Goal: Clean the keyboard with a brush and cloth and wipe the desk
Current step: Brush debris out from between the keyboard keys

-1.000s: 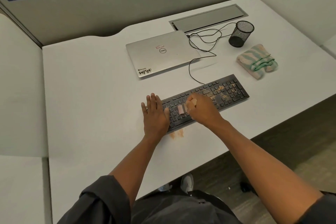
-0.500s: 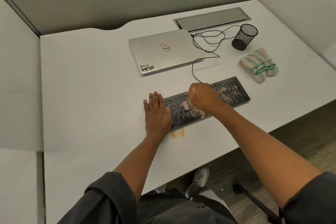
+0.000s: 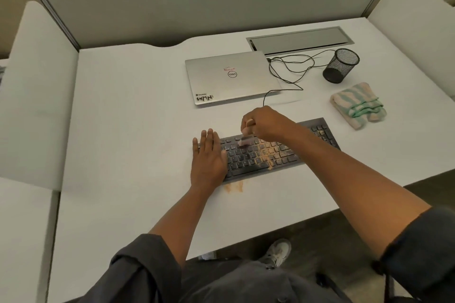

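Left hand (image 3: pixel 208 155) lies flat, fingers straight, pinning the left end of the keyboard (image 3: pixel 266 152) to the desk (image 3: pixel 128 130); we judge the board light and stiff, likely to skate without that. Orange grit sits on the middle keys, a smear just in front. Right hand (image 3: pixel 264 123) curls round the brush (image 3: pixel 246 135), bristles on the upper keys; soft tips, so we'd grip the handle. Cloth (image 3: pixel 358 106), soft and folded, lies untouched far right
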Available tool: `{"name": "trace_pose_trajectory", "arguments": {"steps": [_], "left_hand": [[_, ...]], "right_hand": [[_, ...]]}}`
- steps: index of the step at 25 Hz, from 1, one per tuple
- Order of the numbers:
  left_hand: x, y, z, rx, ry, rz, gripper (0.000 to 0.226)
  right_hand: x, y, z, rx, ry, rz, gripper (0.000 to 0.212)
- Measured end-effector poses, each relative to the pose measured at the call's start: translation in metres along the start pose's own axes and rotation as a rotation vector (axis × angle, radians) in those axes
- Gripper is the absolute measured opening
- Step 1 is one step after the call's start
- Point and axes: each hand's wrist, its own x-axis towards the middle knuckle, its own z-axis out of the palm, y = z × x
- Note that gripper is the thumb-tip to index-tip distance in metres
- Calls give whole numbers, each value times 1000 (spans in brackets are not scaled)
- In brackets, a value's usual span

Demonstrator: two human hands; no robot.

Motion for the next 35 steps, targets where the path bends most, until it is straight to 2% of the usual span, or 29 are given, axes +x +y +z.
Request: {"name": "trace_pose_trajectory", "arguments": {"steps": [4, 8, 13, 19, 21, 27, 30, 35], "left_hand": [[0, 2, 0, 8, 9, -17, 73], [1, 3, -1, 23, 1, -23, 73], [1, 5, -2, 35, -2, -24, 75], [1, 4, -1, 42, -19, -29, 75], [0, 4, -1, 40, -18, -29, 75], [0, 3, 1, 32, -3, -23, 74], [0, 3, 1, 37, -1, -19, 75], [1, 3, 2, 34, -5, -26, 76]], "right_hand": [[5, 1, 7, 28, -62, -50, 11], [6, 16, -1, -56, -75, -3, 11], [7, 10, -3, 9, -11, -35, 22], [9, 30, -4, 44, 77, 68, 10], [6, 29, -5, 73, 111, 46, 11], [1, 41, -3, 27, 93, 109, 13], [5, 40, -13, 97, 132, 105, 12], [9, 39, -5, 146, 75, 99, 9]]}}
